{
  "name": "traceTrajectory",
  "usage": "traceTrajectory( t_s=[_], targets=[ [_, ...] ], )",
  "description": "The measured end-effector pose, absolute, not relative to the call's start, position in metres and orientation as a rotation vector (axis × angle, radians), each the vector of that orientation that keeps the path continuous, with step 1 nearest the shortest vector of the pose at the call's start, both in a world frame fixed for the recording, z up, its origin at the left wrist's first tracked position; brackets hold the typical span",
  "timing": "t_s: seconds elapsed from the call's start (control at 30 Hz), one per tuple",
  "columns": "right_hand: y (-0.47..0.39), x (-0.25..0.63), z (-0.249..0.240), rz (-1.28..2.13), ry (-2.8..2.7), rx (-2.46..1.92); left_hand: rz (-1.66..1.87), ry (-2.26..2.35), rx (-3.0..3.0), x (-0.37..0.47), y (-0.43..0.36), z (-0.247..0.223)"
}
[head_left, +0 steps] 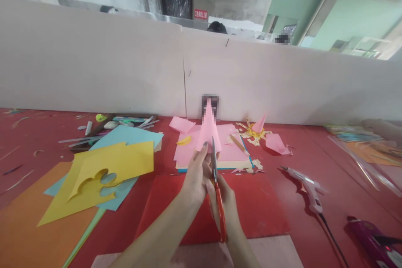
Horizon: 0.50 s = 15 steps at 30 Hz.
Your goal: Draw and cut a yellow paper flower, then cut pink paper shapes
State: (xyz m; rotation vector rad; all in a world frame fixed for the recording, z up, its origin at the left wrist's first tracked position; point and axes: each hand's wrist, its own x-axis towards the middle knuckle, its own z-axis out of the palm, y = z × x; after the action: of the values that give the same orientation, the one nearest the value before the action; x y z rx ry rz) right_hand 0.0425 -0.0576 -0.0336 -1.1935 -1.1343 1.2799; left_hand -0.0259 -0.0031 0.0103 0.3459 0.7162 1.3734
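My left hand (195,173) is closed on the lower part of a pink paper cone (208,130), its narrow tip pointing away from me. In my right hand (229,199) is a pair of scissors (220,209) with red handles. Their blades lie along the right side of the cone's base; whether they touch the paper I cannot tell. Under and behind the cone, pink paper sheets (185,155) rest on a stack. A yellow curved scrap (184,140) and a wooden-handled tool (240,145) lie on it. Most of my right fingers are hidden behind the scissors.
At left are cut yellow paper (138,159), blue paper (125,135), orange paper (28,217) and a supply tray (103,124). A smaller pink cone (259,124) stands at right. Two glue guns, one white (309,188) and one purple (373,238), lie nearer. A white partition (94,63) rises behind.
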Motion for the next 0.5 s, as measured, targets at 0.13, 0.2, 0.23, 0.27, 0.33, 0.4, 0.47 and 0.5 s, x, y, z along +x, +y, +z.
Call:
traceTrajectory(
  t_s=[0.13, 0.2, 0.23, 0.27, 0.33, 0.4, 0.47, 0.5],
  targets=[
    [-0.057, 0.041, -0.032, 1.229, -1.219, -1.084, 1.423, 0.738, 0.307, -0.028, 0.001, 0.012],
    [-0.058, 0.041, -0.028, 1.217, -1.262, -1.07, 1.463, 0.71, 0.281, -0.031, 0.004, 0.017],
    [-0.058, 0.041, -0.026, 1.22, -1.283, -1.078, 1.474, 0.693, 0.274, -0.033, 0.006, 0.02],
    [-0.059, 0.042, -0.023, 1.217, -1.301, -1.091, 1.469, 0.675, 0.274, -0.035, 0.007, 0.022],
    [-0.061, 0.043, -0.019, 1.202, -1.327, -1.125, 1.45, 0.636, 0.29, -0.038, 0.008, 0.026],
    [-0.062, 0.043, -0.02, 1.191, -1.333, -1.157, 1.445, 0.605, 0.307, -0.04, 0.008, 0.027],
    [-0.061, 0.043, -0.025, 1.22, -1.318, -1.176, 1.462, 0.592, 0.312, -0.04, 0.008, 0.028],
    [-0.061, 0.042, -0.03, 1.245, -1.3, -1.179, 1.459, 0.597, 0.31, -0.04, 0.008, 0.027]
  ],
)
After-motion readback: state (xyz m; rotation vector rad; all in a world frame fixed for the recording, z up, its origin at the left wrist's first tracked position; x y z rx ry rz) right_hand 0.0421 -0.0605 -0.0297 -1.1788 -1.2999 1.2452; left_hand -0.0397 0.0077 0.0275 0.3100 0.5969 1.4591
